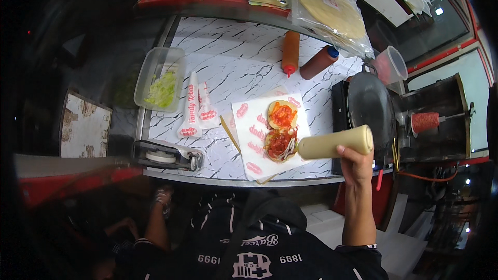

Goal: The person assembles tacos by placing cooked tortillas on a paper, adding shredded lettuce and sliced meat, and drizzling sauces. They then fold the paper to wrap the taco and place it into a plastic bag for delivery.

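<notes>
My right hand grips a squeeze bottle of pale cream sauce, tipped sideways with its nozzle pointing left. The nozzle end is right beside the nearer bun half, which carries red-sauced filling and whitish strands. Just beyond it lies the other bun half, topped with orange-red sauce. Both rest on a printed white paper wrapper on a stack of sheets. Low on the left, below the counter's front edge, is my left hand; it is dim and its fingers do not show clearly.
Orange and dark red sauce bottles lie at the back. Left are a tub of shredded lettuce, paper sleeves and a tape dispenser. A dark pan and a meat spit stand right; bagged flatbreads sit above.
</notes>
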